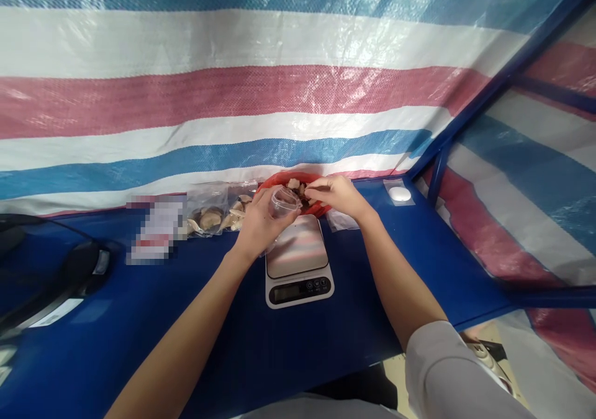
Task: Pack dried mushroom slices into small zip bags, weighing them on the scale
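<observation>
Left grip [257, 223] clamped around a small plastic cup [285, 203], colourless, see-through, round-rimmed and shiny

I get a bright view, with white glare breaking across the top of the striped sheet [279, 90] and a soft shadow along its right side. Small glints mark the clear cup [285, 203]; the scale [298, 251] mirrors pinkish stripes. The table [363, 319] dims toward me. Coarse pixels (unreadable from here) hide a patch at left, and the edges look stretched.
</observation>
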The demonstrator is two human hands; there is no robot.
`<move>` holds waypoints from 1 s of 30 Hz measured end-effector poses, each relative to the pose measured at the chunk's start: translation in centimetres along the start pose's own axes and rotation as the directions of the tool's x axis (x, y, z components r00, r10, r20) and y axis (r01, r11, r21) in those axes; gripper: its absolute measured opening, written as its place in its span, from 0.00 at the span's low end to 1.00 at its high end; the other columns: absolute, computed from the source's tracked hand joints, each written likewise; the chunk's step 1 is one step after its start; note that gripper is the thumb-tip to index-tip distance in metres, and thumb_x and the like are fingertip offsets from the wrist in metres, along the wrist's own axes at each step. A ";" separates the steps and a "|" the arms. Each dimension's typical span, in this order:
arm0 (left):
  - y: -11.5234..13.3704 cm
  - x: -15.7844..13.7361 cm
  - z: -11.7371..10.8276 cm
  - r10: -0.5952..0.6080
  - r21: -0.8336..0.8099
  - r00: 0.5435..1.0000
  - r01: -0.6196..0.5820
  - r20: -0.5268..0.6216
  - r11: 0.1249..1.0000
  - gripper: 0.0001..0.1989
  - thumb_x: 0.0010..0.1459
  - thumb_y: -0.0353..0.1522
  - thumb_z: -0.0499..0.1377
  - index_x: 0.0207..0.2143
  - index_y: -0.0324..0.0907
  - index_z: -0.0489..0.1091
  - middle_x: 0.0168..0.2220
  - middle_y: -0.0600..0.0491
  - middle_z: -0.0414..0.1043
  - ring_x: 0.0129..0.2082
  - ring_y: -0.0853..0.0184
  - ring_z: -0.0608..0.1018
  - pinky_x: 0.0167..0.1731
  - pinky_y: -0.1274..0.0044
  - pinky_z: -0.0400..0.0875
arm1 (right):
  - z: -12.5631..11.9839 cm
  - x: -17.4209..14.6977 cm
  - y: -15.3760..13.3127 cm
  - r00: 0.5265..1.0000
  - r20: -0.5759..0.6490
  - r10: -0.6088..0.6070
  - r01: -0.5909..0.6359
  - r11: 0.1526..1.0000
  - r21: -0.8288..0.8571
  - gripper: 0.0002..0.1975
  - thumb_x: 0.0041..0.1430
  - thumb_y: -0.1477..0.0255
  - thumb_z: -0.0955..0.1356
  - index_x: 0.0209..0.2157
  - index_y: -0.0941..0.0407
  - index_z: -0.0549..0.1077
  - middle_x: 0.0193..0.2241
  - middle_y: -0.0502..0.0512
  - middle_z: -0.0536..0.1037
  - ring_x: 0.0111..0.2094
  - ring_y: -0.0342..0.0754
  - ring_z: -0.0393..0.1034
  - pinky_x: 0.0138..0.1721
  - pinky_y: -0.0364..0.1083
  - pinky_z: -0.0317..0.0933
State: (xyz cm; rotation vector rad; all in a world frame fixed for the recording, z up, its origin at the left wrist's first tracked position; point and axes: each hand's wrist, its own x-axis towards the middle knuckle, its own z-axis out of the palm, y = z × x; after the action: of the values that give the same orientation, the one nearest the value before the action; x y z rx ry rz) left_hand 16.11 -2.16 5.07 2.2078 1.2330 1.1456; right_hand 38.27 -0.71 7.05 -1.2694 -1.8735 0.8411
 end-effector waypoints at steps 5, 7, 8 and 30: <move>-0.2 0.5 -1.5 -0.060 -0.040 0.998 0.059 -0.029 0.997 0.22 0.55 0.43 0.67 0.50 0.46 0.73 0.48 0.48 0.79 0.49 0.55 0.80 0.52 0.62 0.74 | -1.0 0.0 1.3 0.997 -0.078 -0.002 -0.009 0.991 -0.135 0.08 0.60 0.67 0.71 0.37 0.53 0.83 0.38 0.53 0.85 0.39 0.50 0.79 0.43 0.45 0.68; -0.5 0.6 -2.0 -0.073 -0.033 0.997 0.072 -0.035 0.997 0.21 0.56 0.44 0.67 0.49 0.46 0.74 0.47 0.48 0.79 0.48 0.55 0.81 0.51 0.63 0.75 | -0.7 0.2 1.5 0.998 -0.067 -0.019 0.002 0.972 -0.233 0.08 0.60 0.68 0.71 0.38 0.52 0.83 0.38 0.52 0.85 0.39 0.50 0.79 0.43 0.45 0.68; -0.6 0.6 -2.2 -0.079 -0.024 0.996 0.078 -0.036 0.997 0.21 0.56 0.45 0.66 0.49 0.46 0.74 0.47 0.48 0.79 0.47 0.55 0.81 0.51 0.64 0.75 | -0.5 0.4 1.5 0.998 -0.051 -0.026 0.011 0.959 -0.283 0.08 0.61 0.68 0.70 0.38 0.51 0.83 0.38 0.51 0.85 0.39 0.49 0.79 0.44 0.45 0.67; -2.6 0.8 -3.4 -0.114 -0.015 0.993 0.114 -0.025 0.993 0.24 0.56 0.46 0.66 0.52 0.47 0.73 0.51 0.48 0.78 0.51 0.54 0.80 0.56 0.61 0.73 | 4.3 3.6 1.2 0.995 0.021 -0.094 0.085 0.751 -0.654 0.20 0.66 0.67 0.66 0.58 0.48 0.74 0.62 0.49 0.73 0.60 0.53 0.69 0.56 0.53 0.68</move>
State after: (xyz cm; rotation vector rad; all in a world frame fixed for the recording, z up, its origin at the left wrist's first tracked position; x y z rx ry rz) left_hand 12.25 -0.31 5.77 2.0900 1.3391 1.1369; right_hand 34.26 2.47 4.46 -1.5569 -2.2972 0.0874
